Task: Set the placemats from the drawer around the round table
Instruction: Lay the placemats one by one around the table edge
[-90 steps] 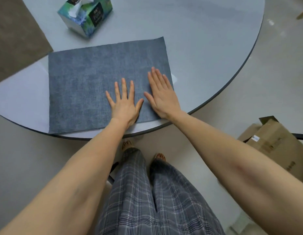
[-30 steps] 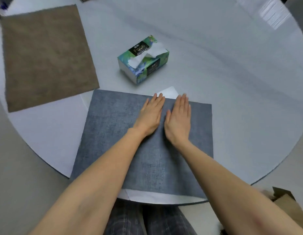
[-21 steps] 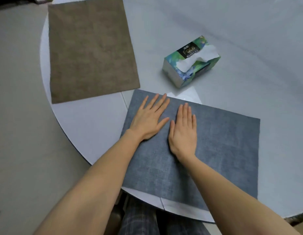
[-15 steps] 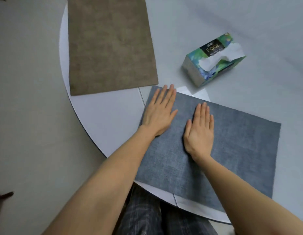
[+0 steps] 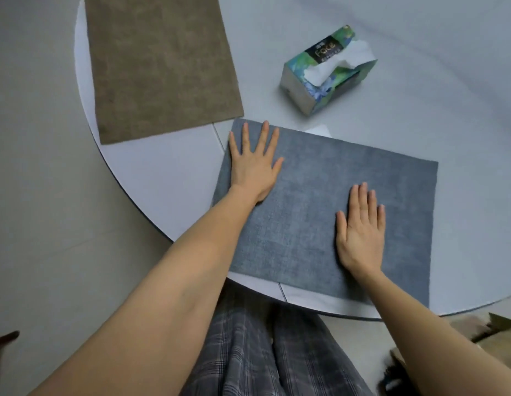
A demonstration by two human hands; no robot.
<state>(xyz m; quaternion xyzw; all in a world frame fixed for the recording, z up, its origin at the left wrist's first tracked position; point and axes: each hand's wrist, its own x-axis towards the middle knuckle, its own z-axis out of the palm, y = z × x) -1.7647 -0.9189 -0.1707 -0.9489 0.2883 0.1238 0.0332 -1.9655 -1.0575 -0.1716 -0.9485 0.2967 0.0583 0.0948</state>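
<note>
Round pale-grey worktop over plain grey floor. Blue-grey placemat flat at near edge of worktop, long side roughly following the rim, near-right corner close to the edge. Left hand spread flat on far-left corner of that mat, fingers straight, grasping nothing. Right hand flat on right-centre, fingers together and straight, likewise released, only pressing. Brown placemat at left edge of worktop, its near corner just beside the blue-grey mat's far-left corner, apparently not touching. Tissue box farther in, near the mat's far edge but apart. White paper corner peeking from under far edge.

Risk, as judged: further outward smoothing could slide the mat on the slick top, near-right corner over the rim, or skew it toward the brown mat; loose paper beneath could ruck it.

Against half a second ago: hands well apart now, left moved out to the corner, right moved toward the right side; mat lying about as before.
</note>
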